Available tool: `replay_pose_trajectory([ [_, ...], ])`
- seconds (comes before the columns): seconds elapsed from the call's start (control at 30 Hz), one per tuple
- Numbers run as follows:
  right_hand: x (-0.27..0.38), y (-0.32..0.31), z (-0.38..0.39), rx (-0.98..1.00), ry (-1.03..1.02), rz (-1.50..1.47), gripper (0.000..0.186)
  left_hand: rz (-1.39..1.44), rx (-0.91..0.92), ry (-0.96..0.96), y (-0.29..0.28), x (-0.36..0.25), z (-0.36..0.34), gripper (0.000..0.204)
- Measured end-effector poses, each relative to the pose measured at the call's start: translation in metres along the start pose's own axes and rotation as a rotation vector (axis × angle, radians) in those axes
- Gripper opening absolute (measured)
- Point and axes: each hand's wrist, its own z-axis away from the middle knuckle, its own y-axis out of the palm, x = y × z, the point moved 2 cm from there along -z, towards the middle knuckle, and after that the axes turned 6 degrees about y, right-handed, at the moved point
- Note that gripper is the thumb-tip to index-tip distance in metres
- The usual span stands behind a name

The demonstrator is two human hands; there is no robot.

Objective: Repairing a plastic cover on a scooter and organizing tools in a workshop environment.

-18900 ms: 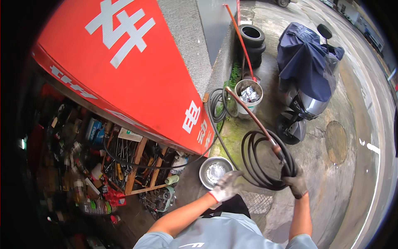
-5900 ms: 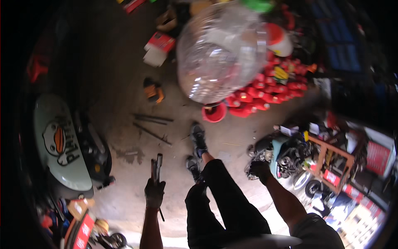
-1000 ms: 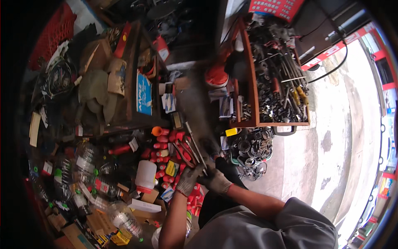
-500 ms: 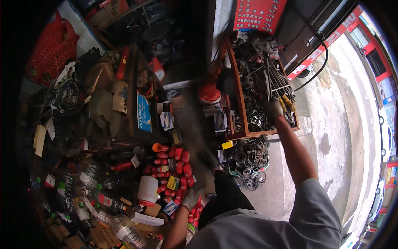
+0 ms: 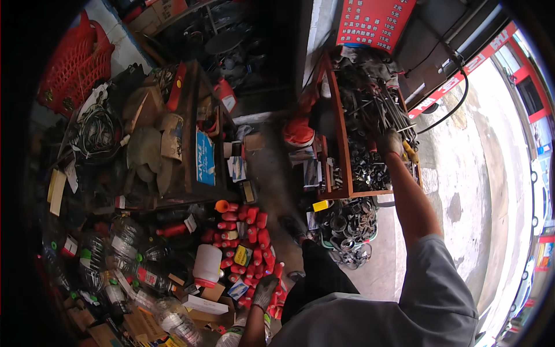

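Note:
My right hand [image 5: 391, 143], in a pale work glove, reaches down among the metal hand tools [image 5: 378, 107] in a wooden tray [image 5: 342, 133]. Its fingers are lost among dark tools, so their grip does not show. Just beside it are yellow-handled pliers [image 5: 411, 152]. Lower down, my left hand [image 5: 265, 292], also gloved, is at the edge of a cluster of red bottles [image 5: 254, 231]. It seems to lie against the nearest ones, and its fingers are too dark to read.
A white jar [image 5: 207, 263] stands left of the red bottles, with clear plastic bottles [image 5: 124, 237] and cardboard farther left. Under the tray sits a basin [image 5: 350, 222] of metal parts. A cluttered wooden cabinet [image 5: 191, 139] stands opposite; my shoe [image 5: 292, 228] is on the floor between.
The whole view has shifted slightly. My right hand has moved a little up and deeper among the tools. My left hand remains by the red bottles, turned somewhat.

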Motion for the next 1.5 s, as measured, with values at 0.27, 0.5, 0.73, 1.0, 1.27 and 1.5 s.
replay_pose_trajectory([
  [0.27,0.023,0.000,-0.011,0.052,-0.005,0.128,0.052,0.084,-0.050,-0.031,0.003,0.001,0.002,0.020],
  [0.5,0.027,-0.013,-0.005,0.218,-0.113,0.276,0.042,-0.275,-0.055,0.198,-0.016,0.049,0.012,0.021],
  [0.73,-0.003,-0.002,-0.008,0.023,-0.178,0.271,0.052,0.034,-0.138,-0.071,-0.009,0.042,0.024,0.026],
  [1.0,-0.061,0.055,-0.099,-0.050,-0.679,0.530,0.050,-0.204,-0.092,0.157,-0.024,0.055,0.013,0.031],
  [1.27,-0.001,0.074,-0.089,-0.453,-1.451,0.320,0.060,-0.711,-0.345,0.262,-0.019,0.117,0.041,0.020],
  [1.5,0.076,0.292,0.066,-0.549,-1.748,0.502,0.047,-0.474,-0.659,-0.113,0.022,0.109,0.099,0.030],
])
